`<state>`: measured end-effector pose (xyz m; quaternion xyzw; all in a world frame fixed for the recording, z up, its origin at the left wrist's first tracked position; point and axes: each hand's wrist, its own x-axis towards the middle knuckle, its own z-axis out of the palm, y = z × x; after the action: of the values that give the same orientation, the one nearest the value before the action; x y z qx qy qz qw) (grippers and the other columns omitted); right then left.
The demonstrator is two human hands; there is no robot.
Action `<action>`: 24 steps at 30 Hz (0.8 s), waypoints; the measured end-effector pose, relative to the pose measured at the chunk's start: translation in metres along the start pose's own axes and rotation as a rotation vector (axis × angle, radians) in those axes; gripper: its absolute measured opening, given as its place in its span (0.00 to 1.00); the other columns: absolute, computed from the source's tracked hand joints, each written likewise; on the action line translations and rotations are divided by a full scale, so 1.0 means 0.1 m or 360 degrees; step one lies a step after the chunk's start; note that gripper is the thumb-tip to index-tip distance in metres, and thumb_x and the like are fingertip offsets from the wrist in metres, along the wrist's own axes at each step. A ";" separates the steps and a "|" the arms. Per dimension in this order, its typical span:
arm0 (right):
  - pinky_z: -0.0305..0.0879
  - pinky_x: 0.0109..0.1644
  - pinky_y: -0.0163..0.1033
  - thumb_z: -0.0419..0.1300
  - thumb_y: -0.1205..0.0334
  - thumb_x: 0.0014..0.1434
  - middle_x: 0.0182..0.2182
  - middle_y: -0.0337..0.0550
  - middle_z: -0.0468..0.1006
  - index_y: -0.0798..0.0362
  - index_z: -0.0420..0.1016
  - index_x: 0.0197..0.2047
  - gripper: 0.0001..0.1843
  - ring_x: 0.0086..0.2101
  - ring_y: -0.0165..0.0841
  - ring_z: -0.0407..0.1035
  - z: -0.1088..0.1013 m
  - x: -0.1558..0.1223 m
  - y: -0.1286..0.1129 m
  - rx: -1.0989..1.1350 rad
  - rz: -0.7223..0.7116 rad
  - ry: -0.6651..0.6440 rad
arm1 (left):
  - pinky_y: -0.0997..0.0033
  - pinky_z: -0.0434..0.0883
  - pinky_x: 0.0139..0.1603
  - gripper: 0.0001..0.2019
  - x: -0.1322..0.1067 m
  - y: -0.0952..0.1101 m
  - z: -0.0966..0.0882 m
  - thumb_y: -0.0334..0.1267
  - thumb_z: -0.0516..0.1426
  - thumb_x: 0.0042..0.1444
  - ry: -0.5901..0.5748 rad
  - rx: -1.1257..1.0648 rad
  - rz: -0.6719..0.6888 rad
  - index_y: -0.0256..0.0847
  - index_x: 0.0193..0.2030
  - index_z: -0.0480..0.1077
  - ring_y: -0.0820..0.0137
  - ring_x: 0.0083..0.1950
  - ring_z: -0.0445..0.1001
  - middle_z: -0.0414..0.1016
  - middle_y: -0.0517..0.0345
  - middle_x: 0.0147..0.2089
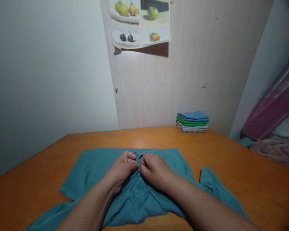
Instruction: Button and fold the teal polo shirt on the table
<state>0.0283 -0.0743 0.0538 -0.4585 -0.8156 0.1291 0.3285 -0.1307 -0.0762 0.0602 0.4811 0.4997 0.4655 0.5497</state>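
A teal button-up shirt (96,166) lies spread on the wooden table, its sleeves reaching out to the lower left and the right. My left hand (124,165) pinches the cloth at the front opening, thumb and fingers pressed together. Close beside it, my right hand (156,169) grips the other side of the same opening, fingers curled in. The fingertips nearly meet, and what lies between them is too small to make out. Just below them a small pale button (141,178) shows on the front strip. Creases gather in the cloth under my wrists.
A stack of folded cloths (192,122) in blue, green and white stands at the table's back right. The orange-brown table (144,136) meets a panelled wall with a fruit poster (140,24). Pink fabric (269,112) and bunched cloth (275,149) lie beyond the right edge.
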 end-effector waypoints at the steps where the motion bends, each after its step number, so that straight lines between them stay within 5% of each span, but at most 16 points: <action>1: 0.53 0.35 0.35 0.56 0.70 0.57 0.30 0.41 0.74 0.53 0.70 0.33 0.04 0.32 0.32 0.66 -0.01 0.00 0.00 -0.0016 -0.0018 -0.0003 | 0.77 0.58 0.23 0.16 0.00 0.00 -0.01 0.30 0.59 0.39 -0.0001 -0.0020 -0.0009 0.41 0.37 0.62 0.76 0.21 0.63 0.68 0.68 0.21; 9: 0.56 0.37 0.35 0.58 0.70 0.57 0.29 0.38 0.73 0.53 0.70 0.32 0.04 0.32 0.31 0.66 0.04 0.03 0.06 0.0218 -0.0113 0.0027 | 0.78 0.58 0.23 0.17 0.03 -0.03 -0.03 0.28 0.58 0.37 0.0058 -0.0128 -0.0039 0.43 0.35 0.61 0.76 0.20 0.65 0.65 0.70 0.19; 18: 0.50 0.18 0.29 0.56 0.67 0.56 0.16 0.29 0.68 0.52 0.67 0.29 0.04 0.15 0.24 0.58 -0.01 0.09 0.02 0.1211 0.0707 -0.0313 | 0.79 0.49 0.22 0.16 0.00 -0.02 -0.01 0.31 0.60 0.41 -0.0016 -0.0048 0.0167 0.43 0.36 0.60 0.80 0.20 0.55 0.61 0.73 0.20; 24: 0.40 0.14 0.30 0.56 0.66 0.54 0.12 0.29 0.63 0.52 0.64 0.22 0.10 0.12 0.22 0.49 -0.08 0.11 0.11 0.1545 0.0938 -0.0502 | 0.78 0.55 0.26 0.14 0.02 -0.05 0.03 0.27 0.57 0.42 -0.0077 0.0256 0.0478 0.43 0.36 0.60 0.77 0.25 0.59 0.63 0.69 0.26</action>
<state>0.0366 -0.0602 0.0591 -0.4383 -0.5403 0.6401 0.3259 -0.1275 -0.0750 0.0549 0.6039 0.4445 0.4891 0.4456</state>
